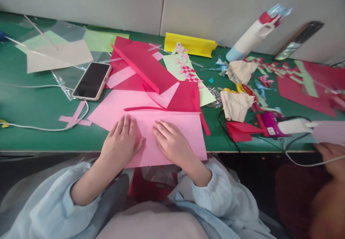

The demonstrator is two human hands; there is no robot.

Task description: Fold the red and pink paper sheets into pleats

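A pink sheet of paper (185, 131) lies at the table's front edge, its near side hanging over. Flat on its left part rests my left hand (122, 138), fingers stretched out and thumb apart. My right hand (172, 142) also lies on the sheet, fingers extended toward the upper left. Neither hand grips anything I can see. Just beyond the fingertips is a narrow red paper strip (145, 108). Behind it are more pink paper (107, 106) and a folded red sheet (151, 65).
A phone (92, 80) with a white cable lies left. Yellow folded card (190, 45), a bottle (250, 34), cloth bundles (237, 104) and a purple power adapter (272, 124) stand right. Another person's hand (329, 156) is at the far right edge. A wall closes the back.
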